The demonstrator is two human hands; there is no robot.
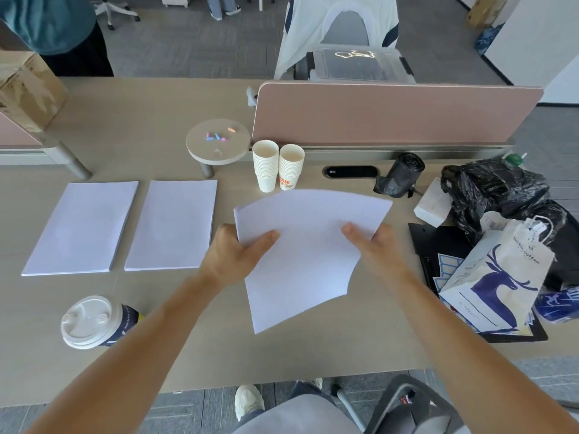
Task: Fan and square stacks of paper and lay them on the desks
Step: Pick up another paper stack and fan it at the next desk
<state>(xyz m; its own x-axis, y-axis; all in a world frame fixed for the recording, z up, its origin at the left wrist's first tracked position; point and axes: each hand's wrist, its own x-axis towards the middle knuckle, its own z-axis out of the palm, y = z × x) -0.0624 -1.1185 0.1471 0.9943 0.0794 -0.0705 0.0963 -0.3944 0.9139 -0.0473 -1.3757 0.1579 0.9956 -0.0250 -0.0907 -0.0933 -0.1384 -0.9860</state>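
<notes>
**While two stacks lie ready, a third one is in both hands**

While the two finished stacks, one far left [83, 227] and one beside it [174, 223], lie flat on the desk [188, 355], the third stack of paper [307, 252] is held in front of the person, to the right of them. The left hand [238, 252] grasps its left edge, with the thumb on top and the fingers hidden below. The right hand [372, 242] grasps the right edge in the same way. Its far edge makes a curve, so I judge that the sheets are bent or fanned at this moment and are not yet squared. Whether its near corner touches the desk, I cannot tell.

The coming move depends on one relation. The laid stacks lie side by side with their long axes pointing away from the person. The held stack points roughly the same way, but it is turned a little, so its near corner points toward the person. The next free place seems to be just right of the second stack, under the left hand, which is the nearer one to it. The stack probably needs only a small turn and a short way to the left. The coffee cup [94, 321] stands near the person on the left, and the paper cups [277, 166] stand beyond the held stack.
</notes>
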